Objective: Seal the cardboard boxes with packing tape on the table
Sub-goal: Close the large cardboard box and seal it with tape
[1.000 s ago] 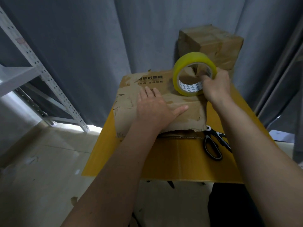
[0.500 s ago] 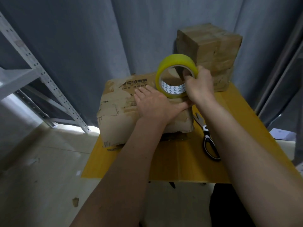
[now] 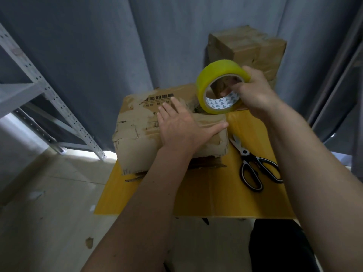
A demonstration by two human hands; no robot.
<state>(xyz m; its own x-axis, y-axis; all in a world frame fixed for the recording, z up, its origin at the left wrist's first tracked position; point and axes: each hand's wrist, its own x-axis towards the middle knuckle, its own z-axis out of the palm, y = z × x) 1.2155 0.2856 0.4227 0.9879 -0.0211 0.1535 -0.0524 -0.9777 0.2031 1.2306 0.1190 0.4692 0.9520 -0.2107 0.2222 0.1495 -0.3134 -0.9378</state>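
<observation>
worn cardboard box (image 3: pixel 149 134) is laid flat at the bench's (image 3: pixel 216 193) far left, judged light and soft-flapped, best pressed along the top seam | left hand (image 3: pixel 180 128) is spread open on it | tape roll (image 3: pixel 220 85) is held upright at its far right edge, right hand (image 3: pixel 253 93) hooked through the core | tape's loose end cannot be made out | scissors (image 3: pixel 255 165) lie right | second box (image 3: pixel 249 48) stands far right

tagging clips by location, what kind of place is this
Probably a small packing or storage corner: a metal shelf rack, grey curtains, and cardboard boxes on a yellow table with tape and scissors.
</observation>
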